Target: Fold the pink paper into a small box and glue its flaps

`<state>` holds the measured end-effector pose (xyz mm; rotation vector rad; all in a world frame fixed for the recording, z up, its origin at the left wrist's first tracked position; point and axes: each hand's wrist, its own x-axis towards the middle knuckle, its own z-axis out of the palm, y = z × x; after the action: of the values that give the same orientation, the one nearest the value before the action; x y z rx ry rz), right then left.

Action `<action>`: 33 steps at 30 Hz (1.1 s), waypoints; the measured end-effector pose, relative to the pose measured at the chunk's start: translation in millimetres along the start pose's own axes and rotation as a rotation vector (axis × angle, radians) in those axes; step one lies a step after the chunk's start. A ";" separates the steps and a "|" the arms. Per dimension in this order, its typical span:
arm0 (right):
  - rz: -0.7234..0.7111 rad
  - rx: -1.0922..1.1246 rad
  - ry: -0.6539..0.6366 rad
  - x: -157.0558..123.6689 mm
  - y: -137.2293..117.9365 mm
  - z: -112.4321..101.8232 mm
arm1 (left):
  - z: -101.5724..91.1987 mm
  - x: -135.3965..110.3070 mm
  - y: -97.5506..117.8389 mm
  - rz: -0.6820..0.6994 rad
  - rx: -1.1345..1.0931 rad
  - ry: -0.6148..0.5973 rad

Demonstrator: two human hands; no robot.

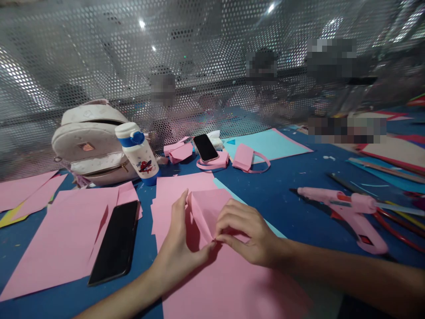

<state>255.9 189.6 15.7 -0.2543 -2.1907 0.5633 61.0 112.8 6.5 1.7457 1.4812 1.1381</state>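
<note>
A folded piece of pink paper [207, 206] stands partly raised between my hands. My left hand [184, 239] holds its left side, fingers up behind the fold and thumb along the near edge. With fingertips pinched together, my right hand [244, 230] grips the paper's near corner, close to my left thumb. Beneath both hands lies a stack of pink sheets [199, 288], with a light blue sheet [272, 228] showing along its right edge. The paper's underside and the far fingers are partly hidden.
Left are a black phone [116, 243] on pink sheets [66, 230], a bottle [139, 155] and a white backpack [96, 137]. Small pink paper bags [244, 157] and another phone [206, 147] stand behind. A pink glue gun [345, 206] lies right. Perforated metal panel [206, 57] closes the back.
</note>
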 end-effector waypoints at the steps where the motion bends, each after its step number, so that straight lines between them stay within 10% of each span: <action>1: -0.008 0.017 0.013 0.0 0.1 -0.2 | 0.1 0.2 -0.2 -0.002 -0.004 -0.004; 33: -0.013 -0.062 0.011 0.7 1.3 -1.1 | 0.5 3.1 -0.8 -0.066 -0.039 0.002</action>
<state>256.4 191.4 16.2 -0.2753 -2.2002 0.4867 61.2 116.0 6.3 1.6578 1.4964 1.1276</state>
